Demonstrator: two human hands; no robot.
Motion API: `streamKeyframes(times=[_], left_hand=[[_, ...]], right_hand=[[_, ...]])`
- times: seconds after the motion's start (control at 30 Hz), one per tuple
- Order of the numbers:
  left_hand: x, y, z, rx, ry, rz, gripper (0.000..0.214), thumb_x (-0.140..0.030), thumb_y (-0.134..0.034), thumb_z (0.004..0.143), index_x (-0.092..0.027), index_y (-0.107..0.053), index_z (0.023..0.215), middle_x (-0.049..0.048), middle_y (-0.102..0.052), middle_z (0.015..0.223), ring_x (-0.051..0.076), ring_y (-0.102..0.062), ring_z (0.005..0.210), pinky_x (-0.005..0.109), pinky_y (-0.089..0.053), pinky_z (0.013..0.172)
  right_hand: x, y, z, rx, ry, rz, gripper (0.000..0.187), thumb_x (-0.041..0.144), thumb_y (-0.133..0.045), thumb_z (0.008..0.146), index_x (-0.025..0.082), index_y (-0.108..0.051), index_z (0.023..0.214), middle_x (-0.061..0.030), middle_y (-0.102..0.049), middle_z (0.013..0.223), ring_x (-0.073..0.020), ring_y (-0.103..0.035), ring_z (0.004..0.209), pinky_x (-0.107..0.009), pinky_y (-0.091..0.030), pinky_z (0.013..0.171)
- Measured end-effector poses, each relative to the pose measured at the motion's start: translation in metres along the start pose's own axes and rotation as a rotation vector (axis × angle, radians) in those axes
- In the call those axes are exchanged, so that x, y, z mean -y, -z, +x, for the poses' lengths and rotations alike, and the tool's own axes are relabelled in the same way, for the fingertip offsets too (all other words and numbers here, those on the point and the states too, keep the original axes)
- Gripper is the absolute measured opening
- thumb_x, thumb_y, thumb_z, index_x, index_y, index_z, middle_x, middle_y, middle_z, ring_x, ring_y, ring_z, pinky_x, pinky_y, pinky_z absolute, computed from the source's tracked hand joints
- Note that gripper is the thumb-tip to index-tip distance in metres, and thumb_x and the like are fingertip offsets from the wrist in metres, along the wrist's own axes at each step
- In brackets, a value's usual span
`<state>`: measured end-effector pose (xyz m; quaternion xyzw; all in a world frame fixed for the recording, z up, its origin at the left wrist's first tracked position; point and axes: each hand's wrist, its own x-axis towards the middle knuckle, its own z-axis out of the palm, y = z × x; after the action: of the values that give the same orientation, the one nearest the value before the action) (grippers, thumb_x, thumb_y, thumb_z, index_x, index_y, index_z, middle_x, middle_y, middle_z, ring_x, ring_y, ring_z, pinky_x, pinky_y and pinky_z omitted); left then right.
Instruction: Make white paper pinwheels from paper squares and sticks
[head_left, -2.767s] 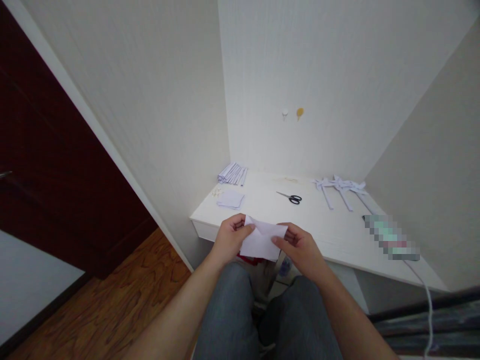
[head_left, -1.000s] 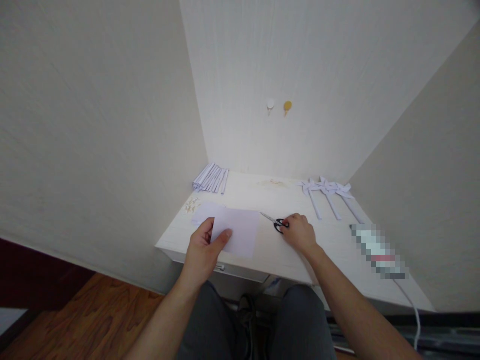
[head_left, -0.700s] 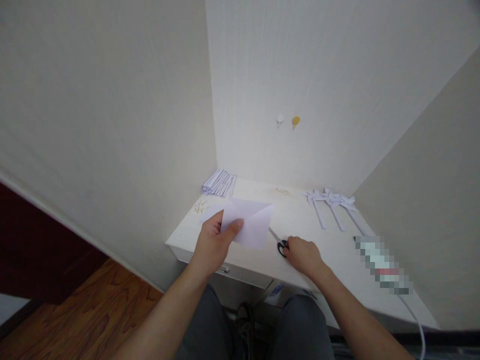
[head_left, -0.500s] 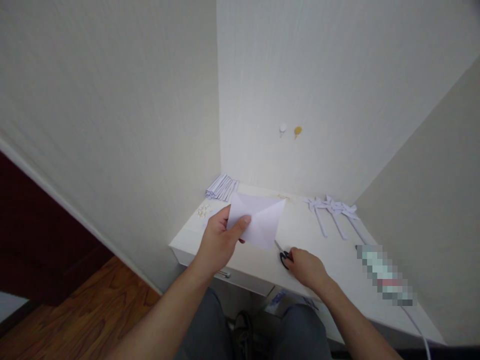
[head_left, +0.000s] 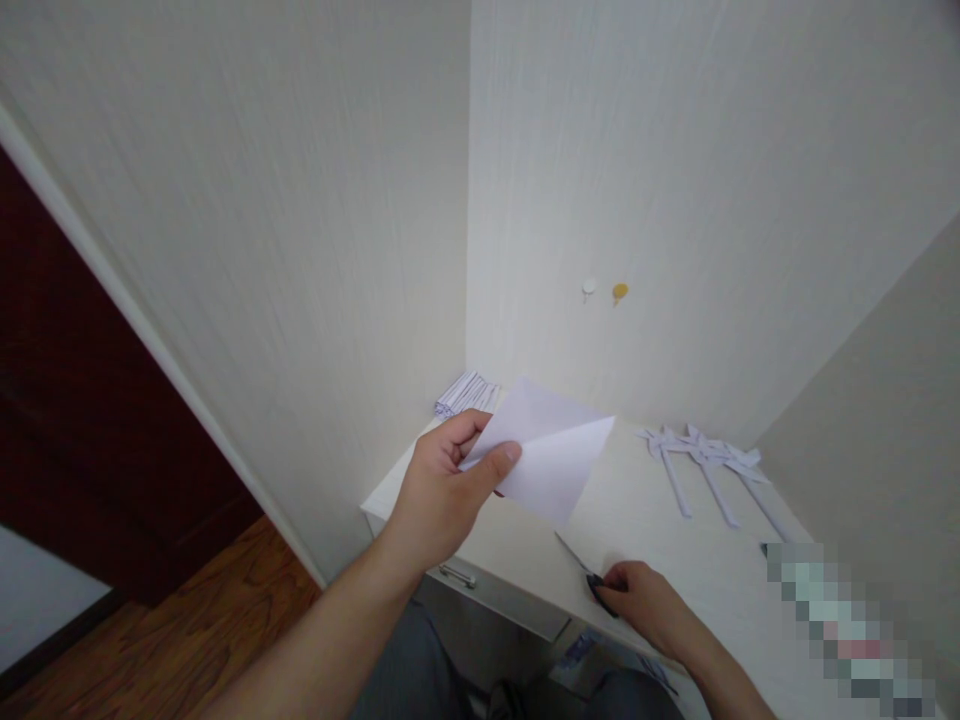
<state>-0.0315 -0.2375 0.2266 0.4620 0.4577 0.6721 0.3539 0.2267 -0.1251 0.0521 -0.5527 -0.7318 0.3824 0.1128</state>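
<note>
My left hand [head_left: 442,490] is closed on a creased white sheet of paper [head_left: 551,460], pinching its left edge and holding it up above the white desk [head_left: 525,560]. My right hand [head_left: 649,600] rests low on the desk near its front edge, fingers curled on the black handles of a pair of scissors [head_left: 581,565]. The blades point up and to the left, toward the paper.
A stack of folded white paper strips [head_left: 465,395] lies in the desk's back left corner. Several white paper pinwheels with stems [head_left: 701,460] lie at the back right. A blurred object [head_left: 847,625] sits at the right. Two small hooks [head_left: 604,292] are on the wall.
My right hand left the paper, reached to the scissors and dragged them toward the desk's front edge. My left hand has lifted the paper higher, and the view has tilted upward.
</note>
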Motion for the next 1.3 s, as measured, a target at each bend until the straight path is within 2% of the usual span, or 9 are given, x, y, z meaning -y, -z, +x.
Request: streamKeyframes(times=[0.1, 0.23, 0.33, 0.4, 0.5, 0.63, 0.83, 1.3], left_hand=[[-0.003, -0.003, 0.008, 0.020, -0.024, -0.005, 0.025, -0.037, -0.082, 0.080, -0.015, -0.070, 0.084, -0.0014, -0.065, 0.068, 0.011, -0.057, 0.058, 0.020, -0.047, 0.051], [-0.006, -0.013, 0.022, 0.059, -0.060, -0.023, 0.021, -0.034, -0.078, 0.084, -0.016, -0.067, 0.084, -0.0023, -0.065, 0.067, 0.010, -0.058, 0.055, 0.020, -0.051, 0.049], [-0.008, -0.021, 0.031, 0.077, -0.086, -0.020, 0.020, -0.033, -0.076, 0.085, -0.016, -0.065, 0.084, -0.0028, -0.065, 0.066, 0.010, -0.059, 0.054, 0.019, -0.051, 0.047], [-0.008, -0.026, 0.034, 0.091, -0.097, -0.035, 0.020, -0.033, -0.076, 0.085, -0.016, -0.065, 0.085, -0.0029, -0.065, 0.068, 0.009, -0.059, 0.055, 0.019, -0.052, 0.047], [-0.006, -0.030, 0.036, 0.105, -0.100, -0.065, 0.020, -0.033, -0.076, 0.085, -0.016, -0.065, 0.087, -0.0032, -0.066, 0.069, 0.009, -0.060, 0.056, 0.018, -0.054, 0.048], [-0.003, -0.033, 0.037, 0.102, -0.102, -0.092, 0.020, -0.032, -0.075, 0.085, -0.016, -0.065, 0.089, -0.0031, -0.066, 0.070, 0.009, -0.060, 0.056, 0.017, -0.055, 0.048], [-0.001, -0.034, 0.037, 0.099, -0.100, -0.093, 0.020, -0.032, -0.076, 0.085, -0.016, -0.065, 0.088, -0.0029, -0.066, 0.071, 0.009, -0.059, 0.057, 0.017, -0.055, 0.047], [0.002, -0.034, 0.036, 0.113, -0.067, -0.107, 0.021, -0.033, -0.077, 0.084, -0.015, -0.067, 0.091, -0.0019, -0.067, 0.074, 0.009, -0.061, 0.060, 0.018, -0.057, 0.050]], right_hand=[[0.003, -0.004, 0.002, 0.034, 0.017, 0.144, 0.034, 0.047, -0.079, 0.065, 0.021, -0.061, 0.051, -0.0007, -0.056, 0.048, -0.0180, -0.050, 0.053, -0.031, -0.031, 0.055], [0.020, -0.002, -0.008, 0.080, 0.088, 0.374, 0.048, 0.067, -0.076, 0.064, 0.021, -0.064, 0.072, -0.0004, -0.061, 0.062, -0.0172, -0.052, 0.058, -0.031, -0.038, 0.058], [0.041, 0.012, -0.023, 0.082, 0.120, 0.476, 0.058, 0.072, -0.081, 0.061, 0.021, -0.063, 0.080, -0.0006, -0.062, 0.068, -0.0162, -0.051, 0.060, -0.030, -0.039, 0.057], [0.055, 0.024, -0.034, 0.059, 0.163, 0.566, 0.059, 0.071, -0.087, 0.060, 0.020, -0.062, 0.079, 0.0023, -0.056, 0.065, -0.0137, -0.045, 0.058, -0.028, -0.036, 0.055], [0.071, 0.039, -0.050, 0.062, 0.322, 0.676, 0.064, 0.078, -0.084, 0.064, 0.019, -0.062, 0.078, 0.0035, -0.052, 0.064, -0.0125, -0.041, 0.059, -0.027, -0.034, 0.056], [0.080, 0.046, -0.065, 0.053, 0.427, 0.673, 0.061, 0.078, -0.078, 0.073, 0.019, -0.067, 0.084, -0.0005, -0.059, 0.073, -0.0143, -0.046, 0.066, -0.027, -0.038, 0.060], [0.091, 0.049, -0.077, 0.017, 0.396, 0.545, 0.056, 0.074, -0.080, 0.075, 0.019, -0.070, 0.081, -0.0035, -0.066, 0.075, -0.0176, -0.055, 0.070, -0.029, -0.042, 0.065], [0.105, 0.051, -0.079, 0.047, 0.350, 0.552, 0.058, 0.073, -0.083, 0.071, 0.019, -0.066, 0.078, -0.0014, -0.063, 0.072, -0.0158, -0.052, 0.066, -0.028, -0.039, 0.061]])
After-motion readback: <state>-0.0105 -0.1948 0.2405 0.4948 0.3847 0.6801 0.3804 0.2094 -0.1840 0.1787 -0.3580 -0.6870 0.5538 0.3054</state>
